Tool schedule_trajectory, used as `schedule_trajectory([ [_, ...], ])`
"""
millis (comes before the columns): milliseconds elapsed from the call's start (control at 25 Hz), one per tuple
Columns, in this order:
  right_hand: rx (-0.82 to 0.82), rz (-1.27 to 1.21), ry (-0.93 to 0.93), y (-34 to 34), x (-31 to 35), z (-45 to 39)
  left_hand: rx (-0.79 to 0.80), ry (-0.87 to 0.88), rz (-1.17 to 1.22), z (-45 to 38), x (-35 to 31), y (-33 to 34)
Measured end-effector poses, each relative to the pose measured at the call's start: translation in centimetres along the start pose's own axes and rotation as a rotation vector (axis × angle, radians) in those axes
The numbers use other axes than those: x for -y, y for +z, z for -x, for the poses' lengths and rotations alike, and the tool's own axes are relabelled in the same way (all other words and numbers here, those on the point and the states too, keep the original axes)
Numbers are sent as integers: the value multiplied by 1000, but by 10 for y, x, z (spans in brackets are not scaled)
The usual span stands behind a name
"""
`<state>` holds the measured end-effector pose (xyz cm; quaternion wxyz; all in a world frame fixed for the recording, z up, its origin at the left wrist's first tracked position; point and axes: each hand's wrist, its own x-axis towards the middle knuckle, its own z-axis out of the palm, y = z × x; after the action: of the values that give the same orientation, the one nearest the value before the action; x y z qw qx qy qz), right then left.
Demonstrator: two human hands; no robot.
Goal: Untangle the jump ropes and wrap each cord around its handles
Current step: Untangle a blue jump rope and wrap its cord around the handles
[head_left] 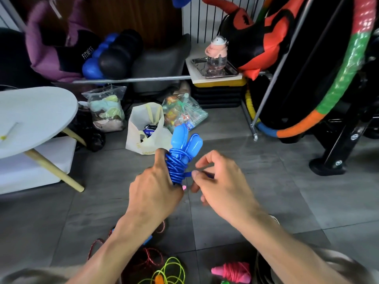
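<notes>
The left hand (155, 187) grips the blue jump rope (180, 158), its fingers curled round the bundle of two blue handles (185, 139) and the blue cord (176, 169) coiled many times around them; the handle tops stick up and slightly apart above the coils. The right hand (221, 181) is just beside the bundle, thumb and forefinger pinching what seems to be the loose end of the cord where it leaves the coils, though the fingers hide most of it. Both hands are held in the air above the grey tiled floor (266, 201). On the floor at the bottom edge of the view lie a pink jump rope (233, 271), already wound around its handles, a loose neon yellow-green cord (172, 269) and a tangled red cord (149, 257).
</notes>
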<state>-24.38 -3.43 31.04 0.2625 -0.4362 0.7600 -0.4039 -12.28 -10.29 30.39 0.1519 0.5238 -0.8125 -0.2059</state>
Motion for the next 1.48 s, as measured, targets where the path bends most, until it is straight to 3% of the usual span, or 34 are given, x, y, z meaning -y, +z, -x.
schedule_trajectory([
  [120, -108, -31, -120, 0, 3, 3, 29, 59, -109, 9, -8, 1],
  [280, -62, -406, -79, -8, 8, 6, 9, 208, -55, 19, -12, -7],
  [440, -21, -531, -152, -9, 5, 9, 65, 315, 223, 16, -7, -11],
  [600, -75, -599, -231, -11, 3, 5, 370, 391, 761, 19, -7, -18],
  [680, -118, -554, -273, -14, 4, 4, 369, 302, 1043, 16, -3, -19],
  [760, -117, -517, -320, -16, 7, 5, 252, 210, 1161, 16, -3, -17],
  [880, -180, -313, -474, -11, 11, 14, 40, 175, 1070, 24, -10, -26],
  [960, -236, -254, -472, -4, 13, 23, 6, 104, 1095, 29, -7, -36],
  [1240, 50, -483, -412, -4, 20, 100, -62, 239, 929, 90, 11, -71],
  [1480, 27, -693, -169, 6, 11, 151, 194, 321, 901, 141, 30, -70],
])
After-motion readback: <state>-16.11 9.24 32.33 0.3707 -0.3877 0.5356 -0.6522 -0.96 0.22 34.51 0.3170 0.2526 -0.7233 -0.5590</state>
